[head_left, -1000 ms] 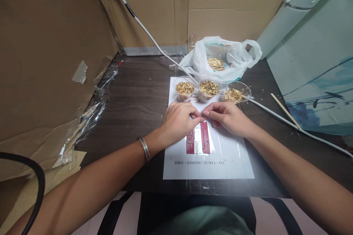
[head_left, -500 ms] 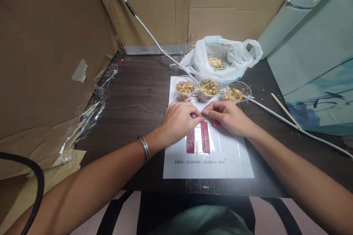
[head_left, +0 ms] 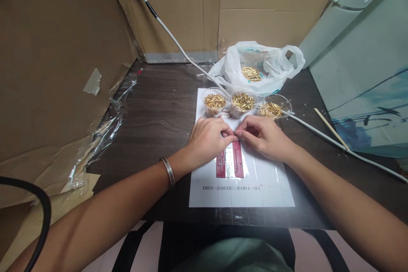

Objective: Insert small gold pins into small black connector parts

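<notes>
My left hand [head_left: 210, 138] and my right hand [head_left: 263, 136] meet fingertip to fingertip over a white paper sheet [head_left: 229, 196]. Both are pinched closed; whatever lies between the fingers is too small to name. Just below the fingertips, a red strip [head_left: 238, 161] with a line pattern lies on the sheet. A second red strip [head_left: 220, 166] is beside it, partly covered by my left hand. Beyond my hands stand three clear cups of small gold-coloured metal pins: a left cup [head_left: 215, 101], a middle cup [head_left: 242, 103] and a tilted right cup [head_left: 273, 108].
Behind the cups sits a white plastic bag [head_left: 231, 66] with longer gold pins [head_left: 251, 74] in it. A white cable [head_left: 178, 46] crosses the dark table [head_left: 153, 106] behind the cups. At the right lies a thin wooden stick [head_left: 330, 127]. Cardboard walls [head_left: 178, 21] close in the back and left.
The fingers of my right hand have shifted slightly, with the thumb and forefinger still pinched by my left fingertips. My left hand stays in place. Cups and strips have not moved.
</notes>
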